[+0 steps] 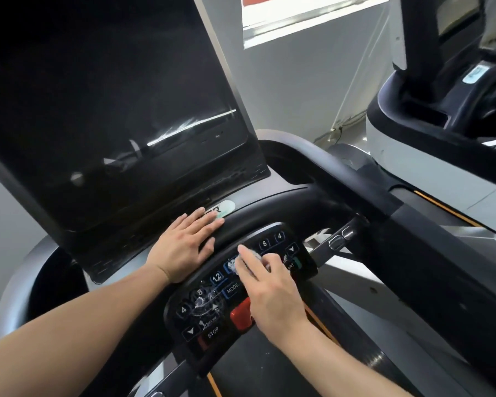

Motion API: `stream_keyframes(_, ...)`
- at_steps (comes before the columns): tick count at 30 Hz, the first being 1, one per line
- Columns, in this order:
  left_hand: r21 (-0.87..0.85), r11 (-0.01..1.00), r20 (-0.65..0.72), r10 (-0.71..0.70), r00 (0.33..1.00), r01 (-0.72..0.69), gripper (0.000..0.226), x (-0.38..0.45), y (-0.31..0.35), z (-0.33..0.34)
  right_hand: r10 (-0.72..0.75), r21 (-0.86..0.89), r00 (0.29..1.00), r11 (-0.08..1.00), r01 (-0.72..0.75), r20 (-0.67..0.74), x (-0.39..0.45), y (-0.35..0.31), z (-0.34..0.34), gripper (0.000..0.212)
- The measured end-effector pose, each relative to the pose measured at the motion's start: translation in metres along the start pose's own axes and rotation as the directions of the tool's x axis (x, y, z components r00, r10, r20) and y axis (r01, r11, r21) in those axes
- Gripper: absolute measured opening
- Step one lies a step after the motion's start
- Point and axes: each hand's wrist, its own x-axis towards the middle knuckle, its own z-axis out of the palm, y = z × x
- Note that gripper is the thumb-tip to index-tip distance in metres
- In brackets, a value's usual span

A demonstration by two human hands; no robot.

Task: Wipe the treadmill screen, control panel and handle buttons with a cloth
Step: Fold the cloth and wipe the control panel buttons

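Note:
The treadmill's large dark screen [109,116] tilts up at the left, streaked with reflections. Below it curves a black control panel [204,310] with numbered keys, MODE, STOP and a red button [239,313]; wet smears show around its left keys. My right hand [269,290] presses a small pale cloth [257,257] onto the middle of the panel, fingers spread over it. Most of the cloth is hidden under the fingers. My left hand [184,245] rests flat, fingers straight, on the black bar between screen and panel.
A black handrail [413,224] runs off to the right, with small silver handle buttons [341,237] beside the panel. A second machine [441,116] stands at the right. White wall and a cable lie behind. The running belt [258,373] lies below.

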Motion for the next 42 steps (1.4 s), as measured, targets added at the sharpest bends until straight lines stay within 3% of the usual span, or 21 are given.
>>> stream_keyframes(1, 0.0, 1.0, -0.002, 0.004, 1.0, -0.004, 0.054, 0.001, 0.0, -0.001, 0.022, 0.005, 1.0, 1.0, -0.022, -0.008, 0.002, 0.007, -0.002, 0.042)
stream_keyframes(4, -0.002, 1.0, 0.012, 0.005, 1.0, -0.005, 0.054, 0.002, 0.001, -0.001, 0.312, 0.049, 0.947, 0.95, -0.309, -0.071, 0.016, 0.029, -0.008, 0.046)
stream_keyframes(5, -0.001, 1.0, 0.018, 0.003, 1.0, -0.003, 0.054, 0.001, 0.001, -0.001, 0.283, 0.026, 0.957, 0.959, -0.282, -0.07, 0.016, 0.024, -0.006, 0.043)
stream_keyframes(8, -0.007, 1.0, 0.014, 0.001, 1.0, 0.0, 0.055, 0.001, 0.001, -0.002, -0.046, 0.0, 0.998, 0.999, 0.046, -0.038, 0.01, 0.008, -0.003, 0.036)
stream_keyframes(9, -0.005, 1.0, 0.012, 0.005, 1.0, -0.005, 0.054, 0.001, 0.001, -0.003, -0.027, 0.017, 0.999, 0.999, 0.028, -0.039, 0.016, 0.018, -0.005, 0.034)
stream_keyframes(12, -0.001, 1.0, 0.019, 0.002, 1.0, -0.002, 0.054, 0.002, 0.002, -0.003, 0.246, 0.04, 0.962, 0.969, -0.243, -0.119, 0.03, 0.036, -0.006, 0.037)
stream_keyframes(13, -0.001, 1.0, 0.022, -0.001, 1.0, 0.001, 0.054, 0.001, 0.002, -0.002, 0.222, 0.032, 0.97, 0.975, -0.22, -0.096, 0.028, 0.025, -0.003, 0.039)
stream_keyframes(16, 0.001, 1.0, 0.021, -0.001, 1.0, 0.001, 0.055, 0.001, 0.002, -0.003, -0.045, 0.031, 0.998, 0.998, 0.047, -0.044, 0.02, 0.01, -0.003, 0.044)
stream_keyframes(19, -0.004, 1.0, 0.017, -0.002, 1.0, 0.002, 0.055, 0.002, 0.003, -0.003, 0.246, 0.122, 0.965, 0.964, -0.235, -0.088, 0.04, 0.032, -0.007, 0.052)
stream_keyframes(20, -0.008, 1.0, 0.011, -0.005, 1.0, 0.006, 0.055, 0.002, 0.003, -0.002, 0.25, 0.109, 0.965, 0.965, -0.24, -0.081, 0.043, 0.025, -0.007, 0.049)
stream_keyframes(23, -0.013, 1.0, -0.001, -0.002, 1.0, 0.002, 0.054, 0.001, 0.002, -0.002, -0.127, 0.063, 0.991, 0.99, 0.124, 0.04, 0.042, -0.006, -0.007, 0.04)
stream_keyframes(24, -0.009, 1.0, -0.002, 0.002, 1.0, -0.002, 0.054, 0.001, 0.002, -0.003, -0.162, 0.047, 0.985, 0.986, 0.159, 0.058, 0.047, 0.003, -0.008, 0.039)
stream_keyframes(27, -0.017, 1.0, 0.014, -0.006, 1.0, 0.006, 0.055, 0.002, 0.004, -0.004, 0.11, -0.006, 0.994, 0.994, -0.11, 0.004, 0.066, 0.037, -0.014, 0.043)
stream_keyframes(28, -0.017, 1.0, 0.016, -0.01, 1.0, 0.01, 0.055, 0.002, 0.004, -0.004, 0.121, -0.038, 0.993, 0.992, -0.121, 0.014, 0.066, 0.031, -0.014, 0.045)
stream_keyframes(32, -0.016, 1.0, 0.015, -0.007, 1.0, 0.008, 0.055, 0.0, 0.002, -0.004, -0.185, 0.007, 0.973, 0.982, 0.186, 0.141, 0.047, -0.006, -0.012, 0.047)
stream_keyframes(34, -0.019, 1.0, 0.011, -0.001, 1.0, 0.001, 0.055, 0.002, 0.002, -0.004, 0.0, 0.01, 1.0, 1.0, -0.001, 0.013, 0.049, 0.025, -0.012, 0.048)
stream_keyframes(36, -0.015, 1.0, 0.006, 0.001, 1.0, -0.001, 0.054, 0.003, 0.002, -0.003, 0.235, 0.006, 0.963, 0.972, -0.236, -0.136, 0.045, 0.037, -0.014, 0.049)
stream_keyframes(37, -0.014, 1.0, 0.009, -0.001, 1.0, 0.001, 0.054, 0.003, 0.001, -0.002, 0.223, 0.011, 0.964, 0.975, -0.223, -0.143, 0.038, 0.03, -0.01, 0.048)
stream_keyframes(40, -0.02, 1.0, 0.005, 0.004, 1.0, -0.004, 0.054, 0.0, 0.001, -0.002, -0.141, -0.02, 0.989, 0.99, 0.14, -0.036, 0.015, 0.001, -0.003, 0.041)
stream_keyframes(41, -0.018, 1.0, 0.001, 0.009, 1.0, -0.009, 0.054, 0.0, 0.001, -0.003, -0.121, -0.018, 0.992, 0.993, 0.12, -0.043, 0.016, 0.011, -0.004, 0.038)
stream_keyframes(42, -0.016, 1.0, 0.003, 0.013, 1.0, -0.013, 0.054, 0.001, 0.002, -0.003, 0.008, 0.007, 0.996, 1.0, -0.008, -0.088, 0.02, 0.025, -0.005, 0.037)
